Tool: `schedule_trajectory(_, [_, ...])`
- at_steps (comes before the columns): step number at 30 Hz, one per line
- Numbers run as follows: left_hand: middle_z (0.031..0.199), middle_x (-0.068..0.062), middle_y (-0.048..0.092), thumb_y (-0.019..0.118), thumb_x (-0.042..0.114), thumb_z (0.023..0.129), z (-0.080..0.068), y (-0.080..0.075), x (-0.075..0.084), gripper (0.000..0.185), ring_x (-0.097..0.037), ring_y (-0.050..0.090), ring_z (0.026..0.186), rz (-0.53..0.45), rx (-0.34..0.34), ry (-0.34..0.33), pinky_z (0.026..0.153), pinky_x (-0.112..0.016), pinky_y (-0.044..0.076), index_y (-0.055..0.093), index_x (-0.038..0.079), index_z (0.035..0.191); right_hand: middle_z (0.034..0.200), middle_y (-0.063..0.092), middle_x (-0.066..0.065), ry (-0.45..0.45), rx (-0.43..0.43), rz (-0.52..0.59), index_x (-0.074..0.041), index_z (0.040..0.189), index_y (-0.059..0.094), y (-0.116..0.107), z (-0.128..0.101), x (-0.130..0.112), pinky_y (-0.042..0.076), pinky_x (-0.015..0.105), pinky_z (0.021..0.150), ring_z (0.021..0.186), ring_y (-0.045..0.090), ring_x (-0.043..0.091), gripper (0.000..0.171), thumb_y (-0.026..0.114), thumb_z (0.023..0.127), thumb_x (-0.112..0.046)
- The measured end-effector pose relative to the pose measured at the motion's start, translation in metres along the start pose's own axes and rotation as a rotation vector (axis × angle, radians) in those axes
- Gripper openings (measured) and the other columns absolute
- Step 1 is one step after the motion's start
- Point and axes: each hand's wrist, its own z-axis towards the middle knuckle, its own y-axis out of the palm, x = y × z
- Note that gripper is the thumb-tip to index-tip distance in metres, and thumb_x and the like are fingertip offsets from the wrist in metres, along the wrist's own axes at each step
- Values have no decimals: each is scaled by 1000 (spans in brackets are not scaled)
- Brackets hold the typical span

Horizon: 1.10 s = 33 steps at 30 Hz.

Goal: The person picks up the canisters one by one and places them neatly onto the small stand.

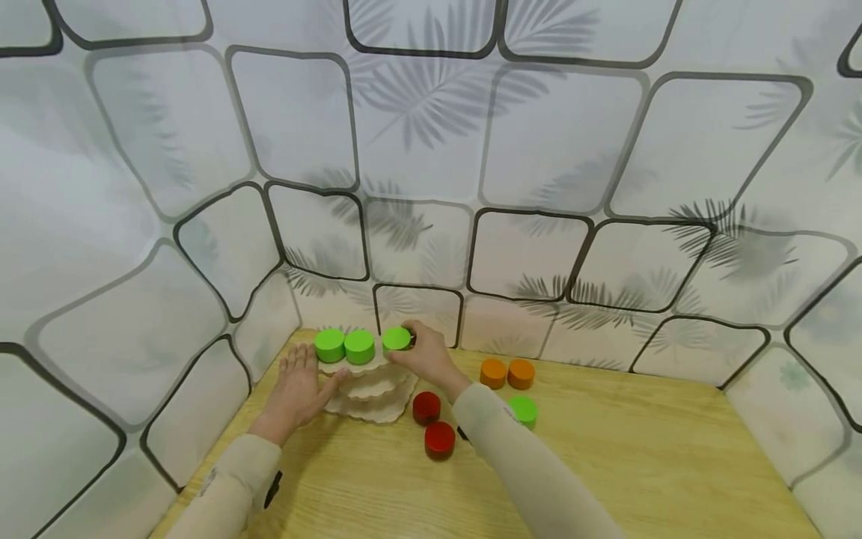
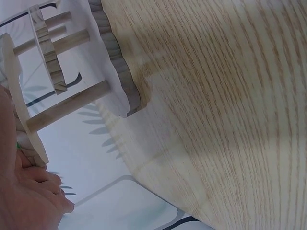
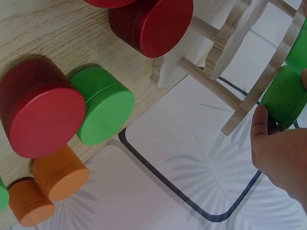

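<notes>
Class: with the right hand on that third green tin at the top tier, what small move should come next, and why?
Probably let go: the right hand holds the third green tin on the stand's top tier, beside two others, while the left hand steadies the stand.

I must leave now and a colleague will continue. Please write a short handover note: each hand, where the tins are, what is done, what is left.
Left hand: open, resting against the tiered wooden stand.
Right hand: grips the third green tin at the stand's top tier.
Done: two green tins stand on the top tier.
Left on the table: two red tins, two orange tins, one green tin. Lower tiers look bare.
</notes>
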Motion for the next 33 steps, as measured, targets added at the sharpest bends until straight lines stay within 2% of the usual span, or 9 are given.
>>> schedule_trajectory(3, [164, -47, 13, 39, 66, 108, 0, 1, 0, 105, -62, 8, 156, -1, 3, 2, 127, -72, 12, 15, -24, 156, 116, 72, 12, 3, 8, 15, -5, 128, 66, 2, 2, 0, 57, 36, 86, 97, 65, 21, 47, 85, 88, -21])
schedule_trajectory(13, [164, -47, 13, 39, 65, 108, 0, 0, 1, 105, -62, 8, 156, 3, -4, 1, 127, -72, 11, 15, -24, 156, 115, 74, 10, -17, 25, 38, -7, 127, 69, 10, 6, 3, 58, 35, 88, 99, 67, 20, 44, 83, 88, -19])
schedule_trajectory(20, [164, -47, 14, 39, 66, 108, 0, 0, 1, 105, -62, 9, 155, 3, 6, 1, 127, -72, 14, 16, -24, 157, 120, 74, 10, -22, 24, 70, -7, 132, 69, 14, 10, 4, 59, 37, 92, 103, 69, 21, 47, 83, 89, -18])
schedule_trajectory(24, [164, -47, 13, 39, 66, 108, 2, 0, 0, 105, -62, 8, 156, -2, 5, -3, 127, -72, 11, 15, -24, 157, 122, 74, 12, -18, 23, 78, -6, 133, 68, 15, 11, 4, 59, 38, 94, 105, 69, 23, 48, 83, 89, -17])
schedule_trajectory(33, [164, -46, 13, 38, 67, 107, 2, 2, -1, 106, -62, 8, 156, 0, 5, -6, 127, -72, 12, 14, -23, 157, 123, 74, 13, -18, 25, 72, -5, 137, 66, 17, 12, 5, 59, 39, 95, 106, 69, 23, 52, 82, 89, -16])
